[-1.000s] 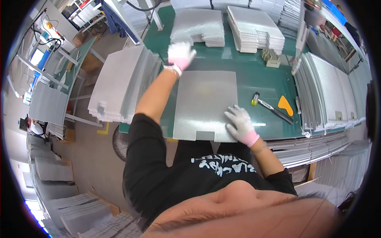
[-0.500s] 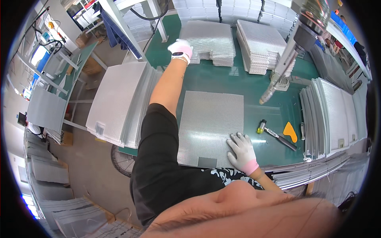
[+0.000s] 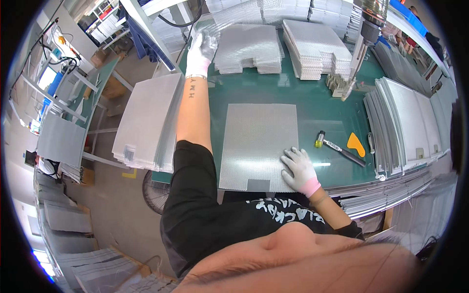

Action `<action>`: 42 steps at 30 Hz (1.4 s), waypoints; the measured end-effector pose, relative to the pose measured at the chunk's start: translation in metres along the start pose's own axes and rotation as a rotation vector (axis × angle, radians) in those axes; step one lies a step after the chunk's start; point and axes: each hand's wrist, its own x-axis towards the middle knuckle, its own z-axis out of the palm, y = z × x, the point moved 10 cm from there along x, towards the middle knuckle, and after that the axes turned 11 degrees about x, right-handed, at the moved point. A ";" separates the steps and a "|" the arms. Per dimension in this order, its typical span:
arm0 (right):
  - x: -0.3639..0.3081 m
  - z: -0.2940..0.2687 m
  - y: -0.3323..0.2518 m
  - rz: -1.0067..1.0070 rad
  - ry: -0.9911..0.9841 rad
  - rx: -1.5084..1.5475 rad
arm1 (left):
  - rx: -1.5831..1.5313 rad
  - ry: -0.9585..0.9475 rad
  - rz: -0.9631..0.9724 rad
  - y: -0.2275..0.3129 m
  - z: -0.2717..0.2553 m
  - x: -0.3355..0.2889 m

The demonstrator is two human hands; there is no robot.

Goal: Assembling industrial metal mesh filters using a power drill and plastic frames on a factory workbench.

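A grey mesh sheet (image 3: 259, 141) with a small rectangular notch at its near edge lies flat on the green worktop (image 3: 215, 97). My gloved right hand (image 3: 299, 171) rests on its near right corner, fingers spread. At the far left, my gloved left hand (image 3: 201, 51) is raised beside a stack of notched mesh sheets (image 3: 249, 46). Its fingers close on the edge of a thin, see-through mesh sheet (image 3: 244, 13) lifted above the stack's far side. That grip is partly blurred.
Right of the flat sheet lie a mallet (image 3: 339, 149), a yellow scraper (image 3: 355, 145) and a slim handled tool (image 3: 371, 143). Another notched stack (image 3: 317, 46) sits behind. A hanging metal-tipped tool (image 3: 359, 58) reaches down there. Upright panels stand left (image 3: 144, 119) and right (image 3: 415, 122).
My left hand has moved left and farther away, turning over, and a thin mesh sheet has come up off the stack. My right hand stays on the flat sheet. The view has shifted slightly.
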 end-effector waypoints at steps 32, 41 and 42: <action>-0.031 -0.020 0.011 0.206 0.386 0.140 | 2.156 0.017 0.045 -0.014 -0.032 -0.429; -0.031 -0.010 0.011 0.351 0.246 0.181 | 2.176 0.015 0.091 -0.016 -0.037 -0.432; -0.031 -0.011 0.012 0.351 0.248 0.180 | 2.175 0.013 0.093 -0.016 -0.036 -0.432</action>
